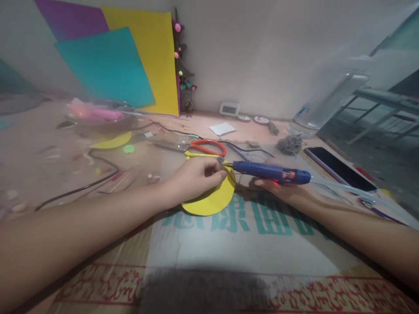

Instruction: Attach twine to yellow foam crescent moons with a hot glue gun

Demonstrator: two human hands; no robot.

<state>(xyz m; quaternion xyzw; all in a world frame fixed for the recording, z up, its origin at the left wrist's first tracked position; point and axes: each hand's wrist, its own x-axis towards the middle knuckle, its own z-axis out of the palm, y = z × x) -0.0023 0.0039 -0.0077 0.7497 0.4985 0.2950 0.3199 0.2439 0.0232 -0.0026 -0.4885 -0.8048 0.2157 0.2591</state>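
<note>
We extend both bare forearms forward, converging toward the middle. Our left hand (196, 176) lies knuckles-up, fingers curled in, fingertips pinched together at its right side. Our right hand (278, 185) sits palm-up and appears closed in a grip, though its fingers are largely hidden from view.

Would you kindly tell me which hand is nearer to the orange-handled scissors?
Left. The left hand rests on the yellow paper circle, just below the orange-handled scissors; the right hand, holding the blue glue gun, sits farther off to the right.
</note>
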